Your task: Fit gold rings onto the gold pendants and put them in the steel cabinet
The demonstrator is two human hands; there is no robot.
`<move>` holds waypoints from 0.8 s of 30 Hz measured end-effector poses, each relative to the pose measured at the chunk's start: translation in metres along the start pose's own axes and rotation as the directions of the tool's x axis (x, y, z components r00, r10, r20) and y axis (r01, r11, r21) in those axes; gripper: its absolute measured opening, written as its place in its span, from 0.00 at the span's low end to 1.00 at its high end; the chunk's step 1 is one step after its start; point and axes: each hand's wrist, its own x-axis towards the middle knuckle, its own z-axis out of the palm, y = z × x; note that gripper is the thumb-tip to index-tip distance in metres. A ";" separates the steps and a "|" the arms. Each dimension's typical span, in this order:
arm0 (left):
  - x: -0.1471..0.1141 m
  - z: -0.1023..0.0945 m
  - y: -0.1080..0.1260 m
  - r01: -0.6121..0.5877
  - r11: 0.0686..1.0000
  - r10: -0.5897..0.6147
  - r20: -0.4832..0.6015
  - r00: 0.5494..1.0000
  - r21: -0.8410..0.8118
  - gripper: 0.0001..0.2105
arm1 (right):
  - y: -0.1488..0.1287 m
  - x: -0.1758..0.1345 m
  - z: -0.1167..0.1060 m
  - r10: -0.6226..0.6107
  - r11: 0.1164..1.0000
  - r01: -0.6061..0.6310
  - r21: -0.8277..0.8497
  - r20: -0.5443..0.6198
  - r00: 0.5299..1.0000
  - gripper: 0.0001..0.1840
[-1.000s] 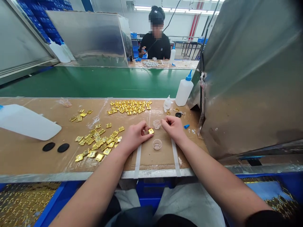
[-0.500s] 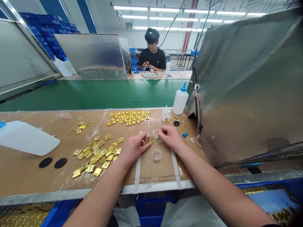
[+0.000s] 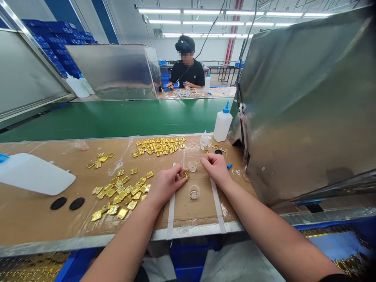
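While a near cup is standing on the tabletop between two white tape strips, the left hand is sitting to its left and farther off, its fingers clamping a small gold piece. Just beside that piece, toward its far right, a far cup is resting between the two hands, lying closer to the left fingers than to the right ones. Beyond and to the right, the right hand is pinching a thin stick, its fingers pressing together on the right end. That stick's long axis is running leftward and slightly nearer, its left end overlapping the far cup; whether the tip is dipping inside or only crossing above is not showing clearly. Farther on, a cluster of gold pieces is spreading across the tabletop's far side
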 end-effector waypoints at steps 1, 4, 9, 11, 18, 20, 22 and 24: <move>0.000 0.000 0.000 -0.002 1.000 0.002 -0.003 1.000 0.010 0.13 | -0.001 -0.002 0.001 -0.014 1.000 0.015 -0.007 0.050 0.999 0.17; 0.000 0.000 0.000 -0.001 0.999 0.001 -0.007 1.000 0.044 0.13 | -0.002 -0.006 0.005 -0.047 0.996 0.058 -0.061 0.175 0.984 0.17; 0.001 0.000 0.000 0.004 0.999 -0.004 -0.007 1.000 0.046 0.13 | 0.001 -0.008 0.009 -0.058 0.991 0.081 -0.108 0.199 0.978 0.17; 0.001 0.001 0.000 0.004 0.999 -0.003 -0.010 1.000 0.052 0.14 | 0.001 -0.007 0.009 -0.059 0.990 0.083 -0.113 0.199 0.978 0.17; 0.002 0.001 0.000 -0.011 0.998 0.011 -0.011 1.000 0.067 0.13 | -0.001 -0.006 0.009 -0.053 0.987 0.086 -0.137 0.228 0.972 0.17; 0.001 0.001 0.000 -0.012 0.997 0.013 -0.011 1.000 0.073 0.12 | 0.000 -0.006 0.009 -0.053 0.986 0.088 -0.142 0.230 0.972 0.17; 0.001 0.001 0.000 -0.015 0.998 0.016 -0.011 1.000 0.066 0.12 | 0.001 -0.006 0.009 -0.057 0.984 0.094 -0.150 0.234 0.971 0.16; 0.001 0.000 0.000 -0.016 0.998 0.016 -0.010 1.000 0.060 0.12 | 0.003 -0.006 0.009 -0.061 0.982 0.101 -0.158 0.240 0.969 0.17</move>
